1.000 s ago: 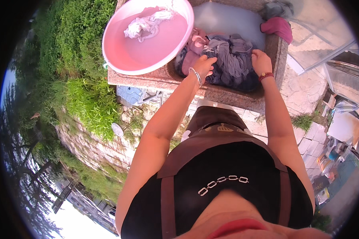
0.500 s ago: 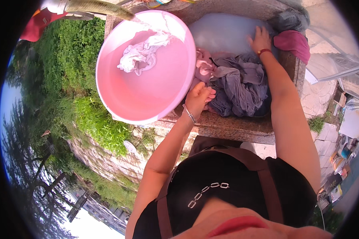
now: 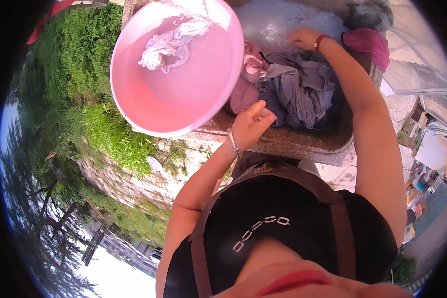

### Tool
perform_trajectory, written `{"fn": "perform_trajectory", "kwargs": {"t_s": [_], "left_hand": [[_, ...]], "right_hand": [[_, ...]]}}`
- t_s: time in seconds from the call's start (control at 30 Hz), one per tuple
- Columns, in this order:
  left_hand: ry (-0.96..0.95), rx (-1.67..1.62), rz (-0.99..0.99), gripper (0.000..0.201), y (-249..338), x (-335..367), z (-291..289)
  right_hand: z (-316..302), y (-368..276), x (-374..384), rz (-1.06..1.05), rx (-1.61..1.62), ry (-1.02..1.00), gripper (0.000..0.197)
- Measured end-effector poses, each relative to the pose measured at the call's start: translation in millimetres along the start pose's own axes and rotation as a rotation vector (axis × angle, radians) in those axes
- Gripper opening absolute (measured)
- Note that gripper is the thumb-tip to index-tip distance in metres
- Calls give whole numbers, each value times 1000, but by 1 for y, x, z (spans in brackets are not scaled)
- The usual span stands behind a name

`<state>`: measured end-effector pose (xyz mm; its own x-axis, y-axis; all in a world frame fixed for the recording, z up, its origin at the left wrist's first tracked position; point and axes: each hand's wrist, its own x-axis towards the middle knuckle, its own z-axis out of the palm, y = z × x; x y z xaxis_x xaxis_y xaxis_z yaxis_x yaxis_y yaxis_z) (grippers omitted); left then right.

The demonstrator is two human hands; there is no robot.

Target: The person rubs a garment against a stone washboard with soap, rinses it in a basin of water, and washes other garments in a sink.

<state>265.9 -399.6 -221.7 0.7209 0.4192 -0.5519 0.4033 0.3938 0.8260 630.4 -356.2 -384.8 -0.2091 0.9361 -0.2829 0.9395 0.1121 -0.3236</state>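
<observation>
My right hand (image 3: 304, 38) dips into the cloudy, bubbly water (image 3: 270, 25) at the far side of a stone sink (image 3: 278, 147); its fingertips are partly hidden there. Just below it lies a heap of wet grey-blue clothes (image 3: 303, 89), with a pink cloth (image 3: 253, 64) along its left side. Over the sink's near edge my left hand (image 3: 253, 121) is held with curled fingers, and nothing shows in it. To its upper left stands a large pink basin (image 3: 179, 111) of water, where a white cloth (image 3: 166, 49) lies soaking.
A magenta cloth (image 3: 366, 47) and a dark grey cloth (image 3: 367, 19) hang on the sink's right rim. Water pours into the basin at its top. Green plants (image 3: 111, 136) grow left of the basin. Assorted items (image 3: 424, 184) lie at the far right.
My right hand has moved left through the water, from spread fingers to fingers pointing down, stirring up bubbles. My left hand has shifted slightly away from the pink cloth. The whole view has tilted a little.
</observation>
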Motion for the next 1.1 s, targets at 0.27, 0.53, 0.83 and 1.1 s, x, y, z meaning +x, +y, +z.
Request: {"fn": "perform_trajectory", "kwargs": {"t_s": [0.27, 0.53, 0.83, 1.1], "left_hand": [[427, 132, 534, 46, 81, -74, -47], [812, 776, 217, 48, 91, -17, -228], [325, 1441, 114, 40, 85, 69, -262], [546, 135, 62, 22, 136, 28, -326]], "right_hand": [[-112, -58, -50, 473, 119, 457, 35], [-175, -249, 9, -48, 590, 590, 21], [-79, -285, 174, 325, -11, 401, 47], [-155, -260, 111, 530, 1262, 55, 45]]}}
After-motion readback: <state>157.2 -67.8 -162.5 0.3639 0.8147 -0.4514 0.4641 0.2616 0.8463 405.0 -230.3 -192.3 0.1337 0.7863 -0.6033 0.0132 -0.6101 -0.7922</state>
